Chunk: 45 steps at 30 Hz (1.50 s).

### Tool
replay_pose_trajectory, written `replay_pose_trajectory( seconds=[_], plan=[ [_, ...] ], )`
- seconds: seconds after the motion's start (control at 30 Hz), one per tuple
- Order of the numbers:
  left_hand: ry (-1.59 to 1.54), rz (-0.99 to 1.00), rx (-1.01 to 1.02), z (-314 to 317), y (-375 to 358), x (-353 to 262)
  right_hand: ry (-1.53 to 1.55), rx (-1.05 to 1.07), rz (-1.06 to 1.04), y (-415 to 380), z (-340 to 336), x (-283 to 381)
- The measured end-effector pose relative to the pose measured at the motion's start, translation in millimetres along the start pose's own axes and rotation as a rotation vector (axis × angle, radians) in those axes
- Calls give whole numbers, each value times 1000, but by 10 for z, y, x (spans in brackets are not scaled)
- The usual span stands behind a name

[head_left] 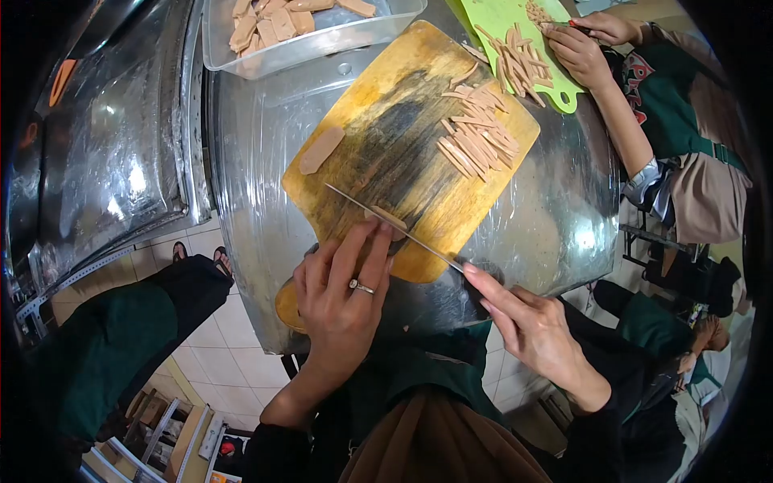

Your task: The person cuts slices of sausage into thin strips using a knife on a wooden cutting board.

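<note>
A wooden cutting board (378, 76) with dark stains lies tilted on the wrapped table. My right hand (535, 330) grips a knife (427, 244), index finger along its spine; the thin blade slants up and left across the board. Just under the blade is a sausage slice (390, 216), mostly covered by my left hand (342, 290). The fingertips of that hand press down on it, bent together beside the blade, and one finger wears a ring. One flat sausage slice (322, 150) rests alone at the board's left edge. A pile of cut sausage strips (479, 141) occupies the upper right.
A clear plastic container (318, 42) with sausage pieces stands beyond the board. At upper right, a co-worker's hands (580, 55) hold a knife over a green cutting board (568, 98) bearing strips. A metal surface (113, 145) is at left. Other people stand left and right.
</note>
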<state>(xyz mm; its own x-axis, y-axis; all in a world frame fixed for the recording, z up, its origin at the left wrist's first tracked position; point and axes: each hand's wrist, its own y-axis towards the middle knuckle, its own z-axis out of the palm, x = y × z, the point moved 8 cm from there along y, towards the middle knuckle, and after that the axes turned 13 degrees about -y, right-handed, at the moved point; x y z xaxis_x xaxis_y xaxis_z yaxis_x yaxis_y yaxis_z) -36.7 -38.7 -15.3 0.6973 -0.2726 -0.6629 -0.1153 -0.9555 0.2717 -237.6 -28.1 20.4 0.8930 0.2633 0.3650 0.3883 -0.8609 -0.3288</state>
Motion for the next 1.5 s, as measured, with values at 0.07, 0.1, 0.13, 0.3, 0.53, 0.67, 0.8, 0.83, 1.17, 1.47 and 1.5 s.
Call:
replay_pose_trajectory(
  seconds=[0.07, 0.1, 0.13, 0.3, 0.53, 0.67, 0.8, 0.83, 1.17, 1.47, 1.5],
  plan=[
    [4, -2, 3, 7, -4, 11, -14, 28, 4, 118, 30, -1],
    [9, -3, 4, 3, -6, 16, 10, 33, 8, 176, 32, -6],
    [10, 0, 4, 2, -9, 20, 34, 38, 10, 210, 38, -9],
    [7, -2, -3, 14, -28, 36, 223, -94, 28, 166, -8, -96],
    [1, 13, -25, 19, -43, 42, 144, -52, -1, -29, -26, 1],
    [3, 16, -27, 21, -51, 41, 141, -60, 1, -49, 1, -17],
    [17, 21, -26, 32, -57, 51, 66, -44, -18, -32, 34, -6],
    [19, 20, -20, 30, -63, 53, 42, -38, -22, -20, 51, 3],
    [11, 39, -32, 1, -32, 18, 135, -110, -34, 246, 86, -37],
    [-4, 18, -43, 6, -56, 40, 172, 32, 76, -3, 4, 58],
    [-6, 18, -45, 9, -56, 44, 159, 18, 59, -12, 9, 57]
  ],
)
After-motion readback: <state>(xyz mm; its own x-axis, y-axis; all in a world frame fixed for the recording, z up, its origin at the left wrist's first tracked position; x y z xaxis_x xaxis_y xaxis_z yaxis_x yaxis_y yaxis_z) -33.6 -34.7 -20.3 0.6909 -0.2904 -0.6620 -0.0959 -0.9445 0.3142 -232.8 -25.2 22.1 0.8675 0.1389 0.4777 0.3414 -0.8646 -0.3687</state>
